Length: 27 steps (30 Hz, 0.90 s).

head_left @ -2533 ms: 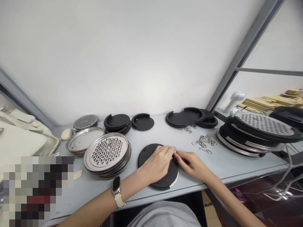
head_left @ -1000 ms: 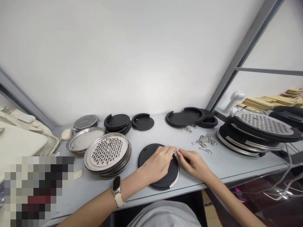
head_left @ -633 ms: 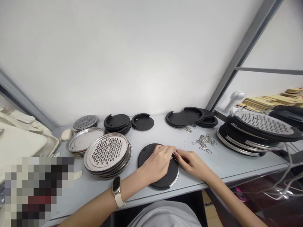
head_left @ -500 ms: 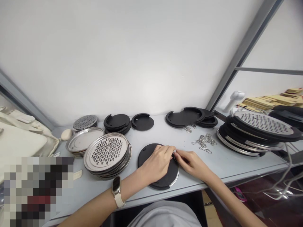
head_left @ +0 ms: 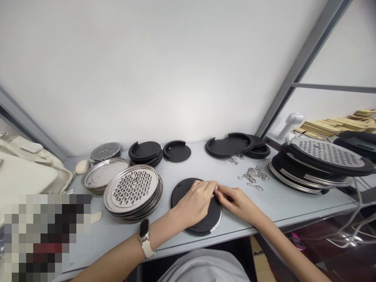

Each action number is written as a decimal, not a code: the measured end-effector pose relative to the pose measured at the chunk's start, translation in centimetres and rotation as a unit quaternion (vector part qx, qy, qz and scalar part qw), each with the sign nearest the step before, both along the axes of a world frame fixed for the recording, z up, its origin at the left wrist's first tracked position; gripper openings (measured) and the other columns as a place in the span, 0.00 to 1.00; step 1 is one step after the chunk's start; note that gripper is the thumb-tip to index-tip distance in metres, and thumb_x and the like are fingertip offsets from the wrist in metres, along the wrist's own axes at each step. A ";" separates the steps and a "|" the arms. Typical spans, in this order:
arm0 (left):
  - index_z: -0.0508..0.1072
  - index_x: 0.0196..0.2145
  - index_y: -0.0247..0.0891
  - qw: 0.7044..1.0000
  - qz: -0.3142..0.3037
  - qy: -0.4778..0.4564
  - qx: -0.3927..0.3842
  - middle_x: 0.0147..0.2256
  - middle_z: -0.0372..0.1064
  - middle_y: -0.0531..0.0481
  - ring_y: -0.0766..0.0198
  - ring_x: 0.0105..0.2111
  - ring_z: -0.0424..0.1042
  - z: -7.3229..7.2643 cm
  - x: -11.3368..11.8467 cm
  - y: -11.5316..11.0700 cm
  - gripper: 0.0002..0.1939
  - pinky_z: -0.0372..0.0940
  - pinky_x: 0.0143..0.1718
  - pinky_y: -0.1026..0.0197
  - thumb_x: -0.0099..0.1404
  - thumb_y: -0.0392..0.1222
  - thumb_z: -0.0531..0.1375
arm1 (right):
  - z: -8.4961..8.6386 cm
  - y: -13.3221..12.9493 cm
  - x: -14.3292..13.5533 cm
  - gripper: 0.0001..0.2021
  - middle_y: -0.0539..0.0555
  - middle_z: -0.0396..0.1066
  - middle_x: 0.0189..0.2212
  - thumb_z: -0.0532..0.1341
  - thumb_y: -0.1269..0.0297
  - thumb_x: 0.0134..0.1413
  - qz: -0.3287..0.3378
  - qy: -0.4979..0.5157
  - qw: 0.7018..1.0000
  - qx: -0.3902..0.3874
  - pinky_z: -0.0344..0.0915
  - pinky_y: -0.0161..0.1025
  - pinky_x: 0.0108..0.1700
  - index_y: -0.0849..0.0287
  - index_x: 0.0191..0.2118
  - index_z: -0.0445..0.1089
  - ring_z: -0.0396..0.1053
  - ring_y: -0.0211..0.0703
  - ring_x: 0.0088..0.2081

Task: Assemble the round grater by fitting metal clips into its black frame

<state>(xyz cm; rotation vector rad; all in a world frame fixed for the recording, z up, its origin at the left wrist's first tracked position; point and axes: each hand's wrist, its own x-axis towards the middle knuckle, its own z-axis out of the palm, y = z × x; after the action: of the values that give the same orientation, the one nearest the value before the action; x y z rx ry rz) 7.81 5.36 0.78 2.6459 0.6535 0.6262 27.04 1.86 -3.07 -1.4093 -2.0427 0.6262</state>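
In front of me a round black disc (head_left: 183, 190), a grater holder with a strip of metal rim showing at its lower right, lies on the table. My left hand (head_left: 197, 201) lies across it, fingers bent and gripping its right edge. Beside that edge my right hand (head_left: 235, 200) has thumb and forefinger pinched together, close to the left fingertips. A sliver of a small wire clip (head_left: 216, 194) shows between the fingertips; most of it is hidden. Loose wire clips (head_left: 254, 173) are heaped beyond my right hand.
Left stand a stack of round metal graters (head_left: 133, 190) and plain metal discs (head_left: 105, 174). Black holders (head_left: 147, 150) lie along the wall, with more black holders (head_left: 229, 145) at back right. A tall stack of holders with graters (head_left: 326, 152) stands right, by a metal frame post (head_left: 299, 70).
Both hands stay in nearly the same place on the disc. The right fingertips have shifted slightly at its edge, and less of the wire clip shows now.
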 end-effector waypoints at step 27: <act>0.61 0.50 0.34 0.999 0.001 0.011 0.039 0.45 0.65 0.44 0.56 0.44 0.64 -0.2 0.0 0.1 0.15 0.59 0.48 0.54 0.67 0.27 0.48 | 0.8 -0.2 -0.1 0.15 0.44 0.54 0.19 0.46 0.61 0.67 -0.010 -0.005 1.000 0.027 0.52 0.32 0.26 0.57 0.29 0.59 0.53 0.35 0.21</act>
<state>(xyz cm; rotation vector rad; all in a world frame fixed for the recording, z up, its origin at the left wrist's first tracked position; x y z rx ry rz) 7.81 5.47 0.60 2.7281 0.6496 0.6359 26.95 1.71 -2.28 -1.4014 -2.0362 0.5522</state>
